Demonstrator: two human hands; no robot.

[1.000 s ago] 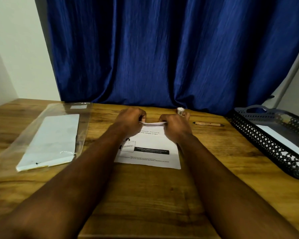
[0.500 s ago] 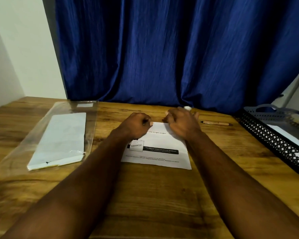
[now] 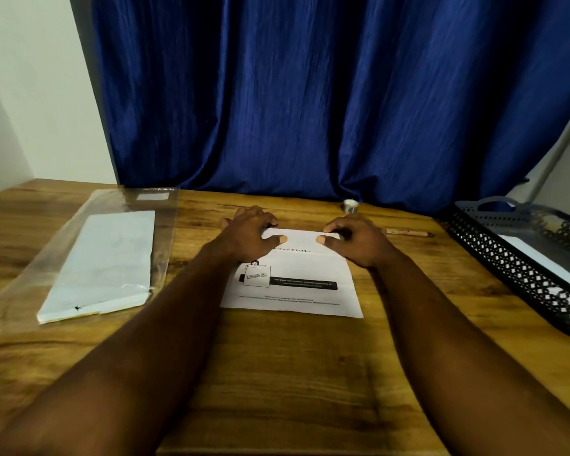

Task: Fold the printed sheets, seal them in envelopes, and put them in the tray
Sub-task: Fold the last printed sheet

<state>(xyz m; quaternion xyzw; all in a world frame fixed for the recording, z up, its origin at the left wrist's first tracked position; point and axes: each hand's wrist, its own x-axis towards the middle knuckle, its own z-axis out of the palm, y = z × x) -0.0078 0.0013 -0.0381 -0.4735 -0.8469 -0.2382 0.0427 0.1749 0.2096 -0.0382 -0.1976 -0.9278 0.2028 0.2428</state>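
Wood-grain table (image 3: 277, 383), one. One printed sheet (image 3: 293, 291), white and flat, is laid under both hands, with its far strip folded back over itself. The folded edge is pinched by the left hand (image 3: 249, 233) and the right hand (image 3: 357, 243), each between curled fingers and thumb, the thumbs pointing at each other.

One clear plastic sleeve (image 3: 20, 291), glossy, is seen well left of the left hand; one stack of white envelopes (image 3: 106, 264) is held in it. One black lattice tray (image 3: 494, 258) is set well right of the right hand; one white paper (image 3: 540, 263) is seen inside. One pen (image 3: 408, 232) is noted just right of the right hand, and one small roll (image 3: 350, 205) beyond it.
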